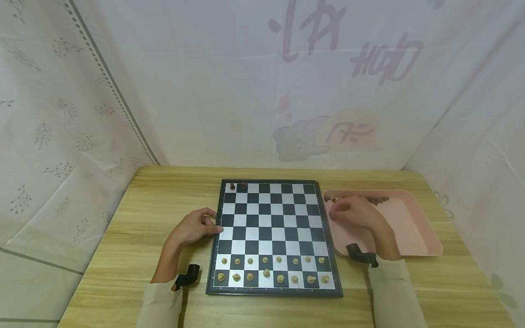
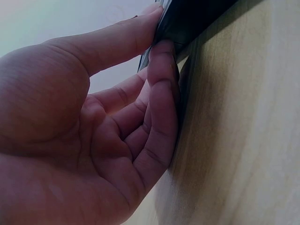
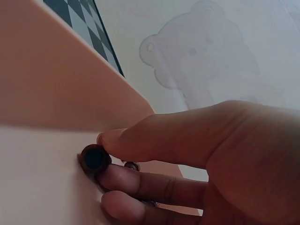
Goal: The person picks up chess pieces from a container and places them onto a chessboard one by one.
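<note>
Right hand: my right hand (image 1: 353, 213) is inside the pink tray (image 1: 414, 228), at its far left corner; thumb and forefinger pinch a dark chess piece (image 3: 95, 158) against the tray floor, the other fingers curled under it.
Piece in hand: small, round and dark brown; in the wrist view I see it end-on, so I cannot tell which way its long axis runs.
Other dark pieces: a row of them (image 1: 377, 199) lies along the tray's far wall, just right of my fingers.
Left hand: my left hand (image 1: 193, 228) grips the left edge of the chessboard (image 1: 274, 230), thumb over the rim and fingers curled against its side on the table (image 1: 164, 200).
Which way the board lies: the board is to the left of my right hand, the tray touching or just beside its right edge; my right hand is the nearer one to the far ranks.
On the board: two dark pieces (image 1: 238, 186) stand at the far left corner; light pieces (image 1: 272, 269) fill the two near ranks.
Edges: the tray's left wall stands between my right hand and the board.
Open room: the middle ranks and most of the far rank are bare squares.
</note>
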